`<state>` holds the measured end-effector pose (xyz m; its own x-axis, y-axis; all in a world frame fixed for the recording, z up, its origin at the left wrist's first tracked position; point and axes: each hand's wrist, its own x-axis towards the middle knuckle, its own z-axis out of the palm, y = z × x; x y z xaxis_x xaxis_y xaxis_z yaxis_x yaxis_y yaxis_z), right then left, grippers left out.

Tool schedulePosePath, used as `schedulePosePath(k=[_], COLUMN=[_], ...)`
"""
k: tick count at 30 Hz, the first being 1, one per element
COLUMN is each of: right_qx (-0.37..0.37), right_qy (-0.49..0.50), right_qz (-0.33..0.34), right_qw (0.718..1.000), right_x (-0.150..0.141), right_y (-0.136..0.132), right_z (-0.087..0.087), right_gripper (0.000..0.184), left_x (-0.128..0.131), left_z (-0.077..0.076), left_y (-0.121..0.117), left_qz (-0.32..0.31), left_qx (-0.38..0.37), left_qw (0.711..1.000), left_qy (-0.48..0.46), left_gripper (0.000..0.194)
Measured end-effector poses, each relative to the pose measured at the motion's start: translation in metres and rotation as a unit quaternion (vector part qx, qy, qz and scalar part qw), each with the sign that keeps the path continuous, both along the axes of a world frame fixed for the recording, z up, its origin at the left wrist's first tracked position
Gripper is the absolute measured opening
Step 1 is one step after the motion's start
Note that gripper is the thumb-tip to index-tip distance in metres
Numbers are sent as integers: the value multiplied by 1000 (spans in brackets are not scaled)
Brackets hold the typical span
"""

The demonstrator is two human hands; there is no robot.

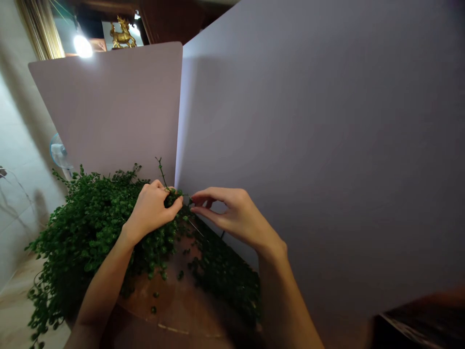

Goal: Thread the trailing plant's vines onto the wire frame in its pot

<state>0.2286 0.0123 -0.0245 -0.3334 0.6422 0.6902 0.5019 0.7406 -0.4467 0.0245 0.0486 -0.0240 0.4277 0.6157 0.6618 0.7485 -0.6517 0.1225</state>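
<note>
A big bushy mass of small-leaved green stems fills the left of the wooden tabletop. My left hand is closed around a few of these stems at the right edge of the bush, and one thin sprig sticks up above the fingers. Just to its right, my right hand pinches the tip of a small leafy sprig between thumb and fingers. Below both hands lies a dark green leafy mat, partly in shadow. A thin pale strand runs over it.
Two tall pale panels stand behind, a left one and a larger right one. A lit bulb and a golden animal figurine show above. Loose leaves lie on the table. A fan stands at left.
</note>
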Motion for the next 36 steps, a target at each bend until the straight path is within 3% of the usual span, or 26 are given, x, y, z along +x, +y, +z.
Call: schedulePosePath(k=[6,21,24,28,31,36], right_qx=[52,88,42,-32,-35,-12], right_qy=[-6,15,105,253,334,394], right_qz=[-17,-49,-15,53,42,-19], right_qw=[999,995,993,965,941,919], right_x=[-3,-10,-8,-5,-7,-20], right_y=[3,-2,3,14,20,22], right_z=[-1,3,0,-5,-6,-5], right_gripper=[7,7,5,10,13,14], left_x=[1,2,1,2,3,4], left_z=[0,0,1,1,2,5], left_y=[-4,-7,-7,-7,-8,-13], left_qz=[14,6,-27,-133,-169,-159], left_qx=[23,59,35,-30,-31,-4], left_qw=[999,998,998,988,984,986], left_qy=[-17,24,55,68,38,55], left_gripper=[26,27,25,22,17,15])
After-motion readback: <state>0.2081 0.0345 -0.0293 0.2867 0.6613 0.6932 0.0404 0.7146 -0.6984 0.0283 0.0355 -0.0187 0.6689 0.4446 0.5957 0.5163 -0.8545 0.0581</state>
